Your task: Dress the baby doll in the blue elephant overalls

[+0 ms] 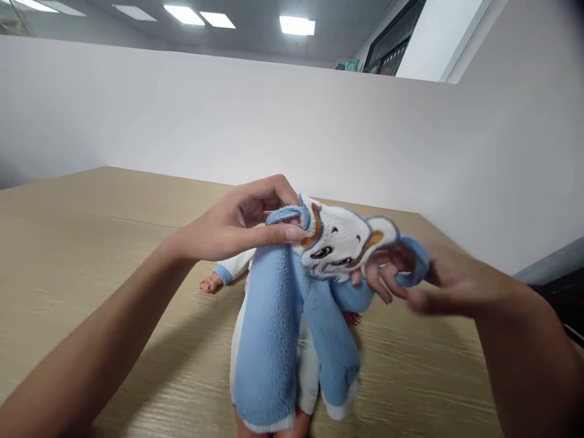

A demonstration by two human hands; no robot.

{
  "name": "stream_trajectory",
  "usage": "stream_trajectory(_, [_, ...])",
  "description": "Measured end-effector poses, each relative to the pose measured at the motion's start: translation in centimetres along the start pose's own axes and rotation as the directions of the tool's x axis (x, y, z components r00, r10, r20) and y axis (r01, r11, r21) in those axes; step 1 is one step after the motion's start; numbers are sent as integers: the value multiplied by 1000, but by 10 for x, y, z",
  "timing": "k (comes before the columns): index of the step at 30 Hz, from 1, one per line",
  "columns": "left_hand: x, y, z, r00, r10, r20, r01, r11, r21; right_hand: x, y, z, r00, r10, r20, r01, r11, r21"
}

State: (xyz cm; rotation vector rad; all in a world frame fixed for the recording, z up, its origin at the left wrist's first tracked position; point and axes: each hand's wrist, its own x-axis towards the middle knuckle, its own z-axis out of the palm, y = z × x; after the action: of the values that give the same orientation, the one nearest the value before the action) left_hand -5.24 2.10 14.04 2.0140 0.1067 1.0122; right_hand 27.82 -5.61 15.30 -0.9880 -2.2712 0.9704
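Observation:
A pair of blue fleece doll overalls (269, 340) hangs over a doll lying on the table. The white bib (340, 234) carries an embroidered animal face, turned upside down. My left hand (246, 222) pinches the top left of the overalls beside a blue strap loop (286, 214), thumb in front. At the bib's right edge, my right hand (410, 277) has its fingers curled by the other blue strap (417, 261); this hand is partly blurred. Beneath, the doll's white sleeve (238, 265) with blue cuff and its small hand (211, 283) show. The overalls hide most of its body.
The wood-grain table (114, 292) stretches under the doll toward a white partition wall (191, 115) at the back. A dark object (556, 304) stands past the table's right side. Lit ceiling panels (296, 25) appear above the wall.

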Motion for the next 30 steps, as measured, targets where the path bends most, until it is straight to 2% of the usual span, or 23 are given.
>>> stream_trajectory(3, [2,0,2,999,1,32,-1,1000,6,5,-4,9,995,49,87,-29,976,-217])
stream_trajectory(5, [2,1,2,999,-18,42,17,1000,21,10,-8,16,999,30,41,-19,966,-256])
stream_trajectory(8, [1,1,1,999,-16,48,14,999,35,18,-5,23,1000,7,-10,-9,979,-205])
stream_trajectory(12, [1,1,1,999,19,44,-20,999,45,21,15,20,997,74,-17,-76,986,-150])
stream_trajectory(15, [2,2,3,1000,13,23,-14,999,45,22,30,14,997,70,42,-61,981,-182])
stream_trajectory(18, [3,5,1,998,-43,43,40,998,55,21,35,11,986,105,130,-90,989,-117])
stream_trajectory(20, [3,7,-3,982,-143,121,129,985,113,18,36,9,995,71,73,-70,997,-22])
stream_trajectory(22, [2,9,-10,939,-255,230,209,956,205,14,37,9,999,-17,-46,22,995,97])
stream_trajectory(25, [0,9,-16,886,-318,339,230,934,274,12,38,13,976,-110,-187,150,965,216])
stream_trajectory(28, [0,8,-14,895,-282,346,189,941,279,17,36,22,959,-142,-244,202,949,241])
stream_trajectory(30, [1,6,-11,921,-228,316,151,956,252,23,35,30,967,-120,-225,172,958,228])
